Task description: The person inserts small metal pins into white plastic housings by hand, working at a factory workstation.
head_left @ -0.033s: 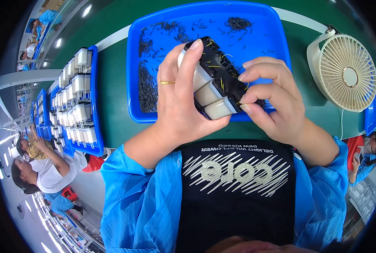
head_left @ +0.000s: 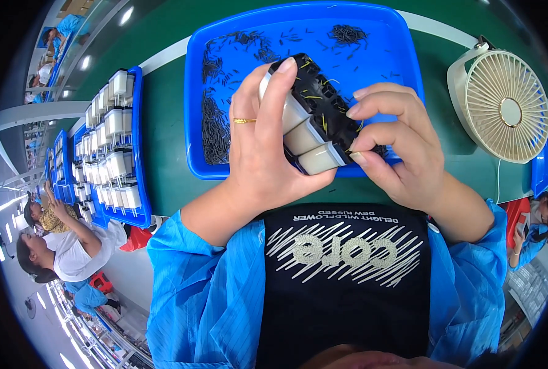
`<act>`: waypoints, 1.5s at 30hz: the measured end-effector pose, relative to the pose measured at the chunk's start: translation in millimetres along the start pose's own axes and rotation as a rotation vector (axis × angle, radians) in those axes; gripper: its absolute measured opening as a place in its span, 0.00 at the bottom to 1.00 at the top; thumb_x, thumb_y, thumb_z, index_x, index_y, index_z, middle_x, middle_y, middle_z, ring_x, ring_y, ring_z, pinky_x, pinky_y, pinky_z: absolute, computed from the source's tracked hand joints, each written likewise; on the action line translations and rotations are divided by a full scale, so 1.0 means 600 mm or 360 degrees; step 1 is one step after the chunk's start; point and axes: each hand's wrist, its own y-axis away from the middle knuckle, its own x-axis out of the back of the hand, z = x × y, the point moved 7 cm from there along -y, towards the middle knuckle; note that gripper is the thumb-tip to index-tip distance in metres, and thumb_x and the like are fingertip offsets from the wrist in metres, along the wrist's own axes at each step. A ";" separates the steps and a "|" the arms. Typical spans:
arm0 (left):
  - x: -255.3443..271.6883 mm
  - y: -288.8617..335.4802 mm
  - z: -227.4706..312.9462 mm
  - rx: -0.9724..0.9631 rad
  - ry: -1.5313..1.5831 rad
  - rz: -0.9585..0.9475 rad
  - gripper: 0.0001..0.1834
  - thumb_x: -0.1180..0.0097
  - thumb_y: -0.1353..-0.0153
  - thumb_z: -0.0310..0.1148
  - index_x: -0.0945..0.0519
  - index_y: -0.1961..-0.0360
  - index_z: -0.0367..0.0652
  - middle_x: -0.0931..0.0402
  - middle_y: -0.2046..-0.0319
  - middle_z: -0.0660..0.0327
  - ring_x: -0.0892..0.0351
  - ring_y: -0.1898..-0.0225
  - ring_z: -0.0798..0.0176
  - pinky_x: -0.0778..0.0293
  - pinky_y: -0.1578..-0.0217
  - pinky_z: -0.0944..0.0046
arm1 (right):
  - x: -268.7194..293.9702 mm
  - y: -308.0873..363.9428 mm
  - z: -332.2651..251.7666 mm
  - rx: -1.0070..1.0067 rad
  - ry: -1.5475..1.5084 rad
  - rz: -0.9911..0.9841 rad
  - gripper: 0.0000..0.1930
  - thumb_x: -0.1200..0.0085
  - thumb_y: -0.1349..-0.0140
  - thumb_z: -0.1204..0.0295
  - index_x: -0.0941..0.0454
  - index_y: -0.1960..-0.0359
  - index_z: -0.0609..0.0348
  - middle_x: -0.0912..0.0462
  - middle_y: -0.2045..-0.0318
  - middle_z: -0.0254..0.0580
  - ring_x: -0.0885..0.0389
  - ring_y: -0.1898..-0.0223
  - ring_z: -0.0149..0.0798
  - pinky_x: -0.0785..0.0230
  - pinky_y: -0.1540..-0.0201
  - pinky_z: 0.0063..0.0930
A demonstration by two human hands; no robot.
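Observation:
My left hand [head_left: 255,154], with a ring on one finger, is wrapped round a block of cream-white cased parts [head_left: 305,136] set side by side. The block is tilted, and its black side [head_left: 326,104], with thin yellow wires sticking out, faces my right hand [head_left: 406,147]. That hand pinches thumb and index fingertip together at the block's near right edge, beside a wire; what lies between the fingertips is too small to make out. Below both hands sits a blue tray [head_left: 195,123] holding many short black tube-like pieces [head_left: 214,132], with a denser pile [head_left: 348,35] at the far side.
A beige fan [head_left: 501,106] stands to the right on the green table [head_left: 163,117]. On the left, blue trays [head_left: 137,104] carry rows of white cased parts with metal pins [head_left: 119,126]. Other people [head_left: 71,246] sit farther left, and another person [head_left: 532,234] is at far right.

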 end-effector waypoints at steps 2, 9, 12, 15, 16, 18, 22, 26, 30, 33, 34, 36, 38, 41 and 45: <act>0.002 -0.001 0.003 -0.0018 -0.0020 -0.0005 0.60 0.25 0.72 0.42 0.44 0.36 0.31 0.38 0.42 0.45 0.37 0.42 0.47 0.38 0.43 0.53 | 0.000 0.000 0.000 0.0007 0.0003 -0.0018 0.12 0.35 0.59 0.78 0.23 0.71 0.58 0.23 0.60 0.43 0.24 0.54 0.48 0.31 0.55 0.37; -0.002 0.004 -0.008 0.0031 0.0237 -0.0029 0.59 0.26 0.75 0.36 0.41 0.36 0.36 0.38 0.43 0.47 0.41 0.42 0.41 0.39 0.44 0.48 | -0.001 -0.005 0.010 -0.0018 -0.0259 -0.0135 0.11 0.35 0.57 0.78 0.22 0.71 0.57 0.23 0.59 0.42 0.24 0.54 0.48 0.32 0.52 0.38; -0.003 0.002 -0.008 0.0033 0.0275 -0.0040 0.59 0.26 0.71 0.37 0.44 0.36 0.33 0.37 0.44 0.48 0.37 0.44 0.47 0.36 0.46 0.53 | 0.005 -0.007 0.010 -0.0084 -0.0293 -0.0086 0.10 0.35 0.56 0.76 0.22 0.71 0.57 0.23 0.59 0.42 0.24 0.53 0.48 0.32 0.51 0.38; -0.003 -0.003 -0.004 0.0018 0.0226 -0.0076 0.59 0.25 0.67 0.38 0.47 0.35 0.30 0.37 0.46 0.49 0.32 0.47 0.54 0.33 0.48 0.58 | 0.007 -0.006 0.007 0.0021 -0.0126 -0.0097 0.09 0.35 0.56 0.76 0.22 0.72 0.57 0.23 0.58 0.42 0.24 0.53 0.48 0.32 0.51 0.38; -0.004 -0.004 -0.003 0.0018 0.0210 -0.0090 0.59 0.25 0.67 0.37 0.47 0.35 0.30 0.37 0.46 0.49 0.32 0.47 0.55 0.33 0.48 0.58 | 0.005 -0.005 0.006 0.0030 -0.0124 -0.0146 0.08 0.37 0.53 0.76 0.23 0.71 0.58 0.23 0.58 0.45 0.26 0.51 0.51 0.34 0.48 0.42; -0.006 0.003 -0.007 0.0043 0.0261 -0.0048 0.58 0.26 0.70 0.36 0.44 0.36 0.33 0.37 0.44 0.49 0.35 0.45 0.48 0.35 0.46 0.53 | 0.001 -0.005 0.004 0.0040 -0.0124 -0.0195 0.07 0.39 0.51 0.76 0.23 0.71 0.59 0.24 0.58 0.48 0.28 0.49 0.53 0.35 0.46 0.47; -0.006 0.004 -0.007 0.0063 0.0328 -0.0006 0.58 0.27 0.74 0.36 0.41 0.36 0.36 0.37 0.42 0.48 0.38 0.43 0.42 0.38 0.45 0.49 | 0.001 -0.007 0.001 0.0077 -0.0023 -0.0223 0.06 0.39 0.49 0.72 0.23 0.72 0.57 0.23 0.56 0.48 0.30 0.46 0.55 0.38 0.44 0.47; -0.002 -0.002 0.004 -0.0037 0.0164 -0.0079 0.58 0.27 0.74 0.37 0.41 0.36 0.37 0.37 0.43 0.47 0.38 0.43 0.42 0.38 0.46 0.49 | -0.004 -0.006 0.000 0.0119 -0.0041 -0.0303 0.07 0.39 0.48 0.69 0.23 0.73 0.55 0.24 0.54 0.47 0.33 0.43 0.57 0.40 0.43 0.47; -0.007 -0.001 0.005 -0.0033 0.0166 -0.0081 0.57 0.26 0.73 0.38 0.39 0.36 0.39 0.37 0.44 0.46 0.36 0.45 0.43 0.38 0.46 0.49 | 0.000 -0.010 0.002 0.0119 -0.0059 -0.0349 0.07 0.38 0.49 0.68 0.22 0.74 0.54 0.24 0.53 0.47 0.34 0.42 0.57 0.41 0.42 0.48; -0.008 0.000 0.005 -0.0058 0.0161 -0.0050 0.56 0.26 0.74 0.39 0.37 0.37 0.40 0.37 0.44 0.46 0.35 0.46 0.44 0.37 0.47 0.50 | 0.002 -0.013 0.011 0.0098 -0.0093 -0.0401 0.07 0.35 0.52 0.68 0.21 0.74 0.53 0.25 0.51 0.48 0.35 0.40 0.58 0.43 0.40 0.50; -0.008 0.000 0.006 -0.0077 0.0151 -0.0048 0.56 0.25 0.74 0.39 0.36 0.37 0.41 0.37 0.44 0.46 0.34 0.46 0.44 0.37 0.47 0.50 | 0.002 -0.012 0.018 0.0033 -0.0177 -0.0391 0.08 0.34 0.53 0.68 0.21 0.75 0.53 0.25 0.51 0.48 0.36 0.39 0.59 0.45 0.39 0.51; -0.009 0.000 0.006 -0.0091 0.0178 -0.0040 0.56 0.25 0.74 0.40 0.36 0.37 0.41 0.38 0.44 0.45 0.34 0.46 0.44 0.37 0.47 0.50 | 0.002 -0.012 0.027 -0.0044 -0.0305 -0.0396 0.09 0.32 0.56 0.68 0.20 0.74 0.53 0.26 0.49 0.51 0.38 0.37 0.60 0.47 0.37 0.53; -0.008 0.000 0.007 -0.0105 0.0205 -0.0032 0.56 0.25 0.74 0.40 0.36 0.37 0.41 0.38 0.44 0.45 0.34 0.46 0.44 0.37 0.48 0.51 | 0.000 -0.012 0.029 -0.0034 -0.0334 -0.0400 0.09 0.32 0.56 0.68 0.19 0.74 0.53 0.26 0.49 0.51 0.38 0.37 0.60 0.47 0.37 0.53; -0.004 0.000 0.008 -0.0095 0.0187 -0.0043 0.57 0.25 0.75 0.39 0.37 0.37 0.40 0.38 0.44 0.46 0.35 0.46 0.44 0.37 0.47 0.50 | -0.001 -0.010 0.027 -0.0042 -0.0394 -0.0377 0.08 0.33 0.54 0.68 0.19 0.73 0.54 0.25 0.50 0.53 0.38 0.37 0.60 0.47 0.37 0.53; 0.000 -0.004 0.005 -0.0085 0.0114 -0.0068 0.59 0.25 0.72 0.40 0.42 0.37 0.30 0.37 0.43 0.47 0.35 0.44 0.48 0.36 0.44 0.54 | 0.007 -0.001 0.022 -0.0058 -0.0347 -0.0184 0.06 0.39 0.52 0.71 0.17 0.70 0.54 0.25 0.49 0.53 0.35 0.40 0.60 0.44 0.39 0.52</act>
